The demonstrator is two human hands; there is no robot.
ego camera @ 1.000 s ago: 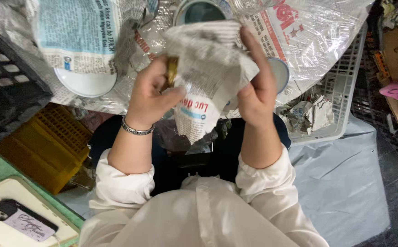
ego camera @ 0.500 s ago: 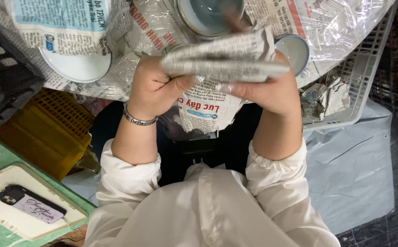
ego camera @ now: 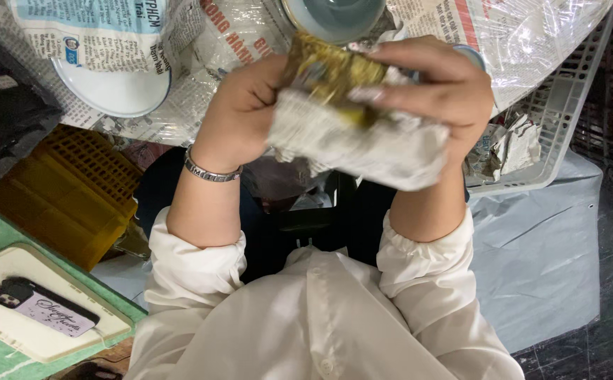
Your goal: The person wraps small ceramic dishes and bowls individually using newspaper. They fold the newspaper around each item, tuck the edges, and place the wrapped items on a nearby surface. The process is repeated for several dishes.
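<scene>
Both hands hold a newspaper-wrapped bundle (ego camera: 363, 141) at frame center, above the lap. Bundle: crumpled grey newsprint, top end partly open w/ a gold-yellow object (ego camera: 327, 74) showing; its exact shape can't be told. Left hand (ego camera: 239, 116), w/ a silver bracelet (ego camera: 211, 171) on the wrist, grips the bundle's 9 o'clock side, fingers curled shut on paper. Right hand (ego camera: 440, 88) clamps from 1 o'clock, fingers (ego camera: 391, 60) pressed across the top. At 11 o'clock a white plate (ego camera: 113, 88) under newspaper; at 12 a bluish bowl (ego camera: 334, 17). Yellow crate (ego camera: 67, 193) at 9, white basket (ego camera: 560, 119) at 3, phone (ego camera: 46, 313) at 8.
</scene>
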